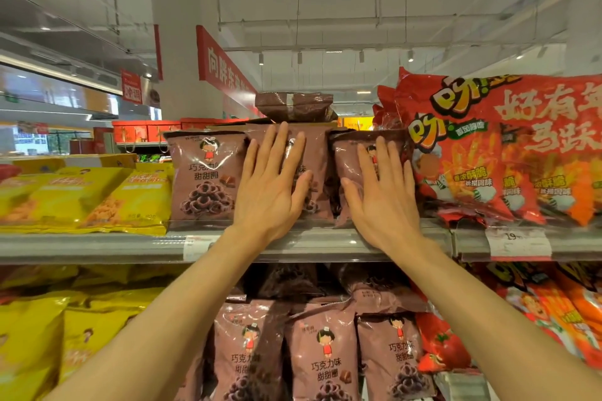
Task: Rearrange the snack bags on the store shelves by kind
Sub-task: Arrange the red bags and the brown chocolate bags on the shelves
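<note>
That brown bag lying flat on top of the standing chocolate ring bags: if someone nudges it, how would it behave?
The brown bag on top looks puffy and glossy, so it is probably light and slippery. It rests on the soft tops of the standing brown bags, so a nudge could slide it off. Its crinkled film suggests it would flop.

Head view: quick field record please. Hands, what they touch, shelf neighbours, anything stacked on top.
left hand: open, fingers straight, flat on the middle brown bag
right hand: open, flat on the right brown bag
untouched bag: left brown bag, upright
stacked: dark brown bag lying flat atop the brown row
left neighbours: yellow bags
right neighbours: red bags
support: upper shelf
below: more brown bags
</note>
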Action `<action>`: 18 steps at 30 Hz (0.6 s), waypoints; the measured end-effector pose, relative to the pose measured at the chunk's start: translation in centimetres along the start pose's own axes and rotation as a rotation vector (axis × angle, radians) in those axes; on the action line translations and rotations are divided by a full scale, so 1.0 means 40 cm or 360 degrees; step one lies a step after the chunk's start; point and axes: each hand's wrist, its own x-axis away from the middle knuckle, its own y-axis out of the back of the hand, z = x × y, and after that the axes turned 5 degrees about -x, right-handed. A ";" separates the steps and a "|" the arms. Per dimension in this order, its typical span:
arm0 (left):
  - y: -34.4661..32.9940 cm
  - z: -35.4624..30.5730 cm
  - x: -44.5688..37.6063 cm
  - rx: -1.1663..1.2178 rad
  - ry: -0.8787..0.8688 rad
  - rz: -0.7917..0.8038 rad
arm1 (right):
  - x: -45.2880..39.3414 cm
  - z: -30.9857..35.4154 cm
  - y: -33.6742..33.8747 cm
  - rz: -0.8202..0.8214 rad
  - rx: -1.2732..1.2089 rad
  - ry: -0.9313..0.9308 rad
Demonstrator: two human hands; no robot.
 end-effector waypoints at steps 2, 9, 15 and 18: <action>0.008 -0.002 0.002 -0.0031 0.0008 0.0009 | 0.002 0.003 0.003 -0.0004 -0.0011 -0.0006; 0.075 -0.020 0.016 0.0161 0.0095 0.0002 | 0.045 0.001 0.043 -0.0021 -0.0216 -0.0004; 0.141 -0.059 0.082 0.0359 0.0224 -0.0080 | 0.097 0.000 0.087 0.0003 -0.0433 -0.0083; 0.172 -0.087 0.132 0.0438 0.0248 -0.0006 | 0.140 0.007 0.100 0.0043 -0.0519 -0.0129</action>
